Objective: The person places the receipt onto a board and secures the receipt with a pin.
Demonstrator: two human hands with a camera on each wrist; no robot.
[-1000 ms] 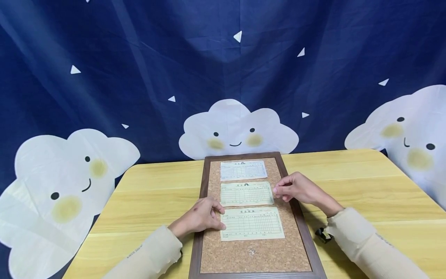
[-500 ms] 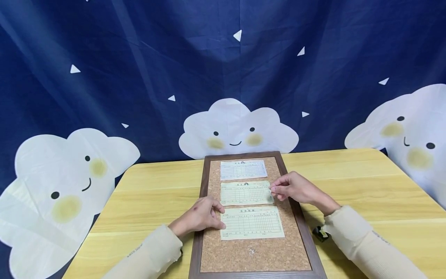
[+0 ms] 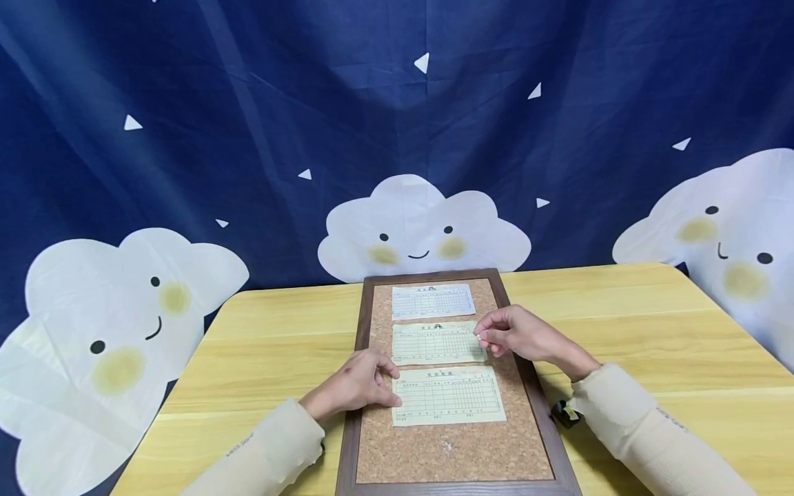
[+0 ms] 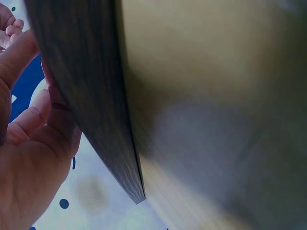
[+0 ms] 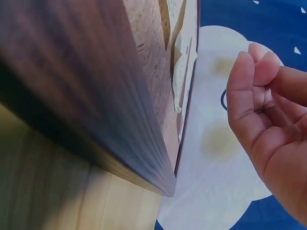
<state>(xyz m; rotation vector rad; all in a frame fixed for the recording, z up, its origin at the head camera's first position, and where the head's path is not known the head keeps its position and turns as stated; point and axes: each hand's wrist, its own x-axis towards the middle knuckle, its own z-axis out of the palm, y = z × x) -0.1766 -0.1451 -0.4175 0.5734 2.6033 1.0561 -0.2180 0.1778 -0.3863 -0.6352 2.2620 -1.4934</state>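
Note:
A framed cork board (image 3: pixel 455 461) lies on the table with three printed paper slips on it. My left hand (image 3: pixel 352 387) rests over the board's left frame, index finger and thumb spread apart and touching the left edge of the nearest, yellowish slip (image 3: pixel 449 399). My right hand (image 3: pixel 521 334) is above the right end of the middle yellowish slip (image 3: pixel 437 343), thumb and index finger pinched together. A tiny pale thing (image 3: pixel 478 337) shows at those fingertips, too small to identify. In the right wrist view, the right hand (image 5: pixel 273 124) has its fingertips together, hiding what lies between.
A whitish slip (image 3: pixel 433 302) lies at the board's far end. Small whitish bits (image 3: pixel 448 447) sit on the cork near the front. The wooden table (image 3: pixel 651 317) extends both sides of the board, and a blue cloud-print curtain (image 3: pixel 384 89) hangs behind.
My right hand has moved a little left, from beside the middle slip's right edge to over its right end. My left hand and the slips have stayed in place.

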